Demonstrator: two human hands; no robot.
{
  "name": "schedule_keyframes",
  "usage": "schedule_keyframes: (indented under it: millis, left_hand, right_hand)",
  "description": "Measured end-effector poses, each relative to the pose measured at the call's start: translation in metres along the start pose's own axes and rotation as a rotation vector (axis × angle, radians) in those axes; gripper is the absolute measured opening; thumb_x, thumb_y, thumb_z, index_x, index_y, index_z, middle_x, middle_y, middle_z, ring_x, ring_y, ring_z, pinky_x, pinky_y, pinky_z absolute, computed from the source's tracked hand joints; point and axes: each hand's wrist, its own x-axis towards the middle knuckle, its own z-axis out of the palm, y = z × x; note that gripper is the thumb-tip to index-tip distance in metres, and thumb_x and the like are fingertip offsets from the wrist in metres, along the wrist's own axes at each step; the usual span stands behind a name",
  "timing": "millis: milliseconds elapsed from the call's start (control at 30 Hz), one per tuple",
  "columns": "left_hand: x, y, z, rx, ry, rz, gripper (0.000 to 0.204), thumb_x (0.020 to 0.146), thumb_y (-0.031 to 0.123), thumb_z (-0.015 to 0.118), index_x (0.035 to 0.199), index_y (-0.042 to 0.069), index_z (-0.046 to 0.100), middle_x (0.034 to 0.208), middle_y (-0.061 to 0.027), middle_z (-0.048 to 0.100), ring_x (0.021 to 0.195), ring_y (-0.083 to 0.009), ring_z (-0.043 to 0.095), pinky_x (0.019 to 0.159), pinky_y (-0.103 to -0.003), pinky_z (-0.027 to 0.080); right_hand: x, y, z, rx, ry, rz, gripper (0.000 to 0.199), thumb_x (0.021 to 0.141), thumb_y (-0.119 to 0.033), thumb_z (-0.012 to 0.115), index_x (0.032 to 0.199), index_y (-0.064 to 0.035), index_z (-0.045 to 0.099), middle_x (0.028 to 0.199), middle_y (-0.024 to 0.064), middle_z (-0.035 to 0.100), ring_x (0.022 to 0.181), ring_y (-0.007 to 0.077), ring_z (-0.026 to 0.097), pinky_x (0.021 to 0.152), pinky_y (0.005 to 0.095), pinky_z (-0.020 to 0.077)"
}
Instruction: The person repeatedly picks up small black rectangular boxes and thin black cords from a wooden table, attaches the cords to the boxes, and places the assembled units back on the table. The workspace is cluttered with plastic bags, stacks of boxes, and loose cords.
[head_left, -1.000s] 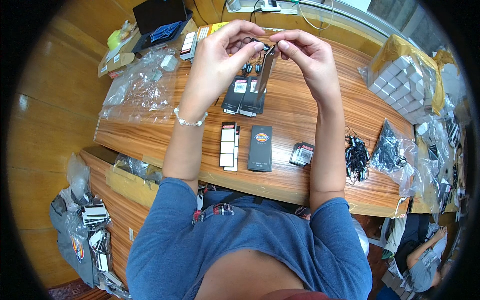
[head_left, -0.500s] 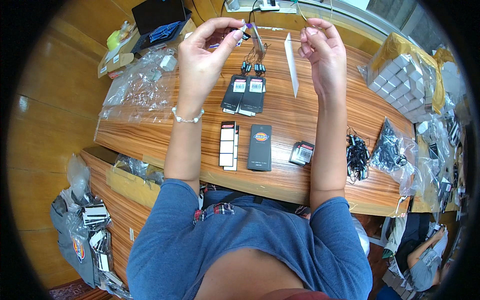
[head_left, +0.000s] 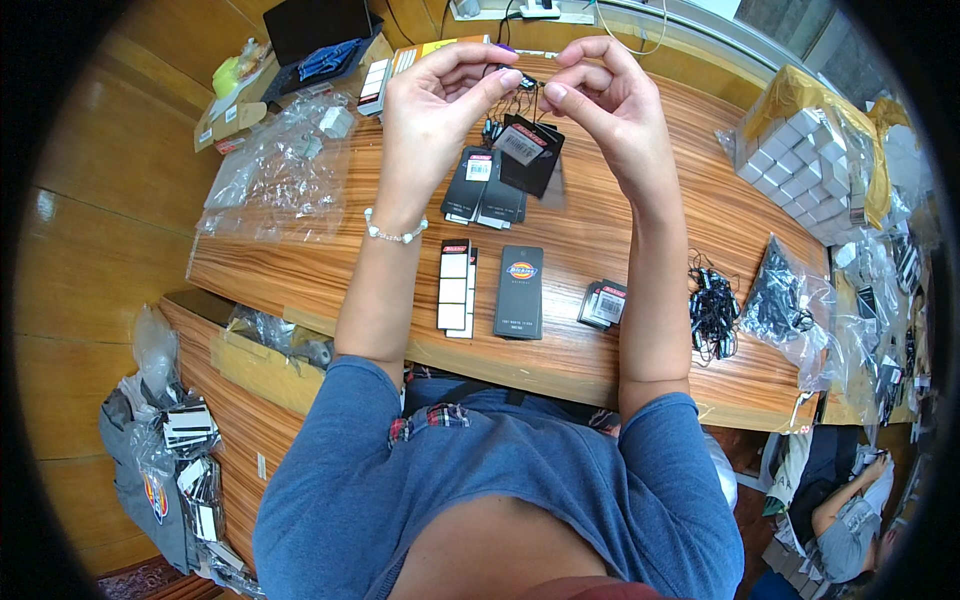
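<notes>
My left hand (head_left: 450, 112) is raised over the far part of the table, thumb and fingers pinching a black string (head_left: 516, 80) with a small dark plastic piece. Close to its right, my right hand (head_left: 618, 112) pinches thumb to fingers at the same string. Below the fingertips hang black hang tags (head_left: 541, 176), a white barcode sticker (head_left: 522, 144) on the front. They overlap a pile of strung dark tags (head_left: 463, 200) on the table. Nearer me lie white label strips (head_left: 454, 290), a stack of dark tags (head_left: 518, 308) and small black-and-white tags (head_left: 603, 306).
A heap of black strings (head_left: 713, 315) and a clear bag of dark strings (head_left: 785, 310) lie at right. Behind them stands a wrapped block of white boxes (head_left: 795, 150). Clear plastic bags (head_left: 275, 180) cover the far left, near a laptop (head_left: 318, 40). A co-worker (head_left: 850, 525) is at lower right.
My right hand has moved left, up close to my left hand. The tags, edge-on before, now hang face-on below my fingers. My left hand has shifted slightly right.
</notes>
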Motion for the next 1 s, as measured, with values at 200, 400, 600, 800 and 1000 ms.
schedule_keyframes:
  millis: [200, 400, 600, 800, 1000]
  left_hand:
    - [0.001, -0.003, 0.000, -0.103, -0.031, -0.066, 0.014, 0.079, 0.004, 0.064, 0.090, -0.005, 0.061, 0.083, -0.0105, 0.064, 0.073, -0.0127, 0.063, 0.068, -0.023, 0.053]
    - [0.002, -0.011, 0.000, -0.087, -0.012, -0.080, 0.010, 0.080, 0.005, 0.063, 0.086, -0.003, 0.063, 0.075, -0.0076, 0.063, 0.065, -0.0110, 0.061, 0.060, -0.021, 0.050]
    - [0.002, -0.011, 0.000, -0.057, 0.006, -0.124, 0.011, 0.079, 0.009, 0.065, 0.080, -0.001, 0.064, 0.068, -0.0055, 0.061, 0.059, -0.0079, 0.057, 0.054, -0.018, 0.045]
    - [0.003, -0.011, -0.002, 0.002, -0.023, -0.202, 0.012, 0.079, 0.012, 0.066, 0.078, 0.001, 0.064, 0.064, -0.0031, 0.060, 0.057, -0.0059, 0.054, 0.051, -0.017, 0.042]
    - [0.005, -0.016, -0.007, -0.110, -0.126, -0.262, 0.013, 0.081, 0.016, 0.065, 0.077, 0.004, 0.063, 0.059, 0.0009, 0.056, 0.052, -0.0029, 0.050, 0.047, -0.014, 0.038]
  right_hand:
    - [0.000, 0.002, -0.003, 0.007, -0.029, 0.008, 0.021, 0.080, -0.001, 0.060, 0.097, -0.0007, 0.048, 0.074, 0.0034, 0.060, 0.073, 0.0086, 0.058, 0.067, 0.0204, 0.0477]
    - [0.000, 0.002, -0.002, -0.007, -0.053, 0.004, 0.021, 0.079, 0.000, 0.060, 0.097, -0.0007, 0.048, 0.073, 0.0032, 0.059, 0.072, 0.0088, 0.058, 0.067, 0.0205, 0.0473]
    - [0.000, 0.002, -0.001, -0.057, -0.050, -0.003, 0.020, 0.079, 0.000, 0.060, 0.096, -0.0007, 0.048, 0.073, 0.0034, 0.058, 0.072, 0.0089, 0.058, 0.066, 0.0201, 0.0467]
    - [0.000, 0.007, -0.001, -0.090, -0.051, 0.022, 0.020, 0.079, 0.000, 0.060, 0.095, -0.0018, 0.049, 0.074, 0.0037, 0.060, 0.072, 0.0092, 0.059, 0.065, 0.0201, 0.0467]
    - [0.001, 0.009, 0.000, -0.011, -0.079, 0.079, 0.022, 0.076, -0.002, 0.065, 0.091, -0.0024, 0.050, 0.074, 0.0034, 0.062, 0.074, 0.0079, 0.060, 0.063, 0.0197, 0.0464]
